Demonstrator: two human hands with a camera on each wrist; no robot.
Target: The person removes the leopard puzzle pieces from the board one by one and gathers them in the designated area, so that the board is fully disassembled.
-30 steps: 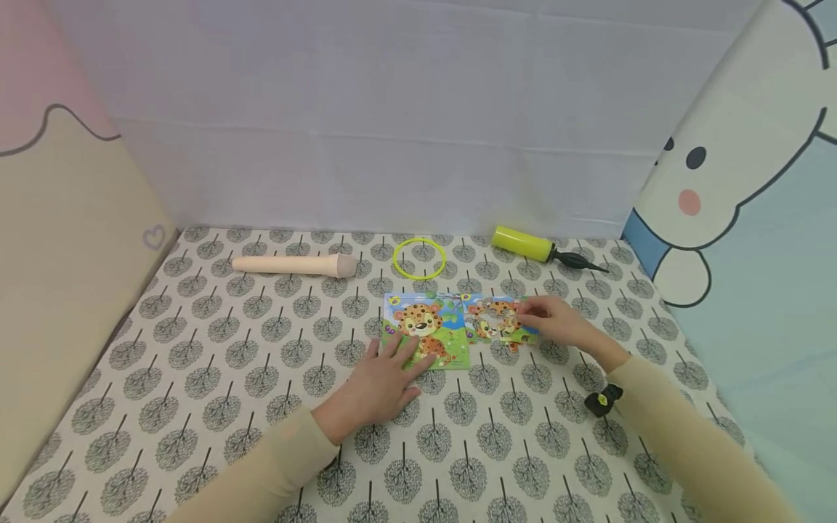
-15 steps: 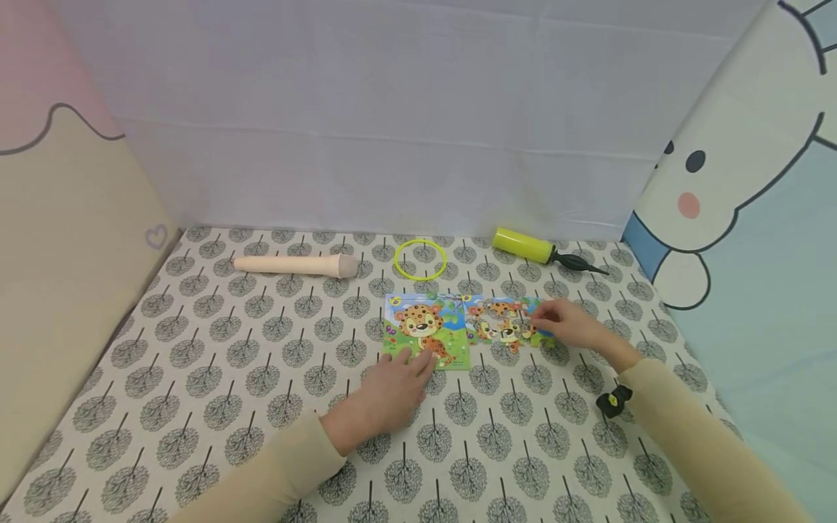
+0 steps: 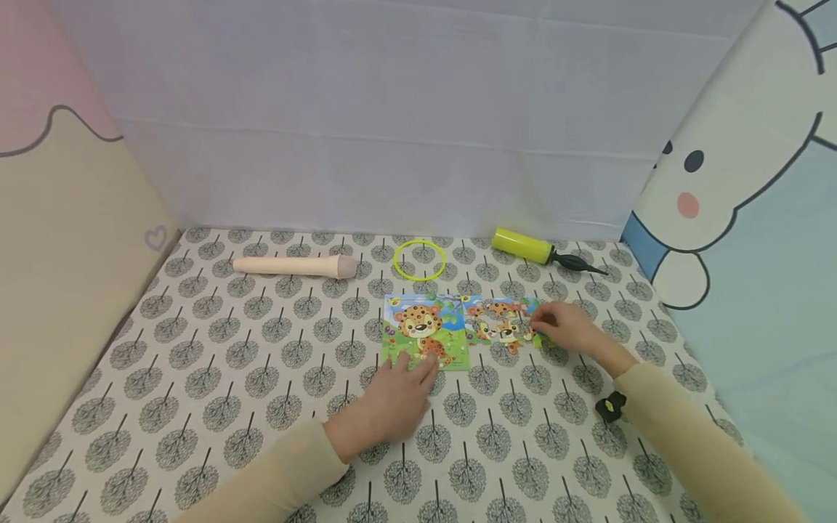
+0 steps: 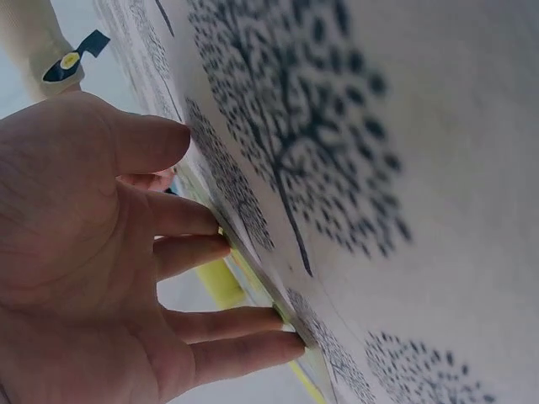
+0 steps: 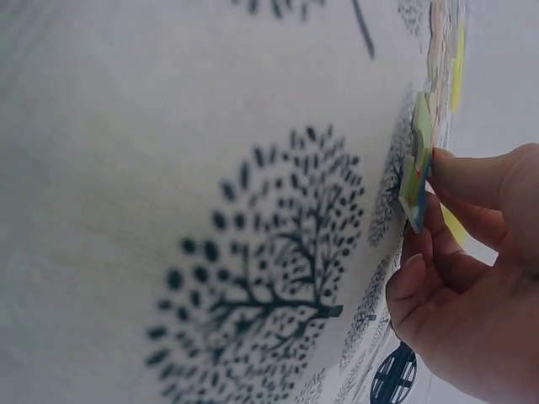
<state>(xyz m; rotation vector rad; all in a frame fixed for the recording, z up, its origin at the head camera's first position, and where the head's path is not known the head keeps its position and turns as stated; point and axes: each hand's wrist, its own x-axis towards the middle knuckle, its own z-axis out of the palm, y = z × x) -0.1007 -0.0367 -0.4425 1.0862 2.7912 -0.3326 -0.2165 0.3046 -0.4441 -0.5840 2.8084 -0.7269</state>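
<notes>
A square picture card (image 3: 400, 319) with a cartoon leopard lies mid-table. My left hand (image 3: 395, 399) rests its extended fingertips on the card's near edge; the left wrist view shows those fingers (image 4: 244, 345) straight, with the thumb apart. To the right of the card is a partly assembled jigsaw puzzle (image 3: 500, 309) with the same leopard, gaps showing between its pieces. At the puzzle's right side, my right hand (image 3: 569, 328) pinches a green-and-blue puzzle piece (image 5: 418, 160) between thumb and fingers. The piece stands tilted close to the cloth in the right wrist view.
Along the back lie a peach-coloured stick (image 3: 288, 266) with a pale rounded end, a yellow ring (image 3: 420, 260), and a yellow hand pump (image 3: 523, 245) with a black nozzle. The tree-patterned cloth (image 3: 261, 392) covers the table. A pale curtain (image 3: 418, 131) hangs behind.
My right hand has shifted right off the puzzle's middle, uncovering pieces on that side. My left hand's fingers have drawn back from the leopard picture towards the card's near edge.
</notes>
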